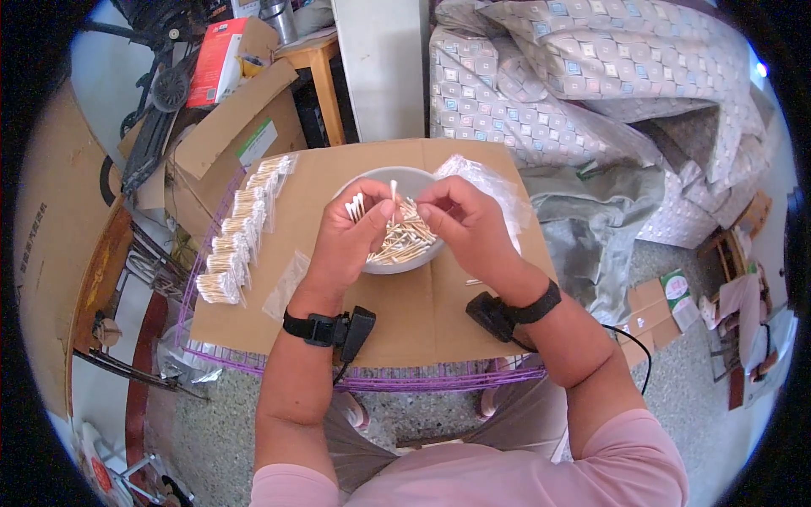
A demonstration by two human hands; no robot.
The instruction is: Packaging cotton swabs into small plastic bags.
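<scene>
Cardboard surface (397, 317). Left hand (356, 224) curled tightly round cotton swabs (356, 205), 1 upright swab (394, 188) at thumb tip; right hand (460, 218) loosely bunched, hold unclear; loose swabs (407, 242) in bowl (412, 177) beneath fingers.

1 left hand (361, 221), 1 right hand (463, 218), 2 black wrist straps (310, 329), 1 bowl (416, 178), 1 cardboard sheet (397, 314). Cotton swabs (405, 241): dozens, piled, can't count. Filled swab bags (230, 248): several, overlapping, no firm number. 1 lone clear bag (289, 284).
</scene>
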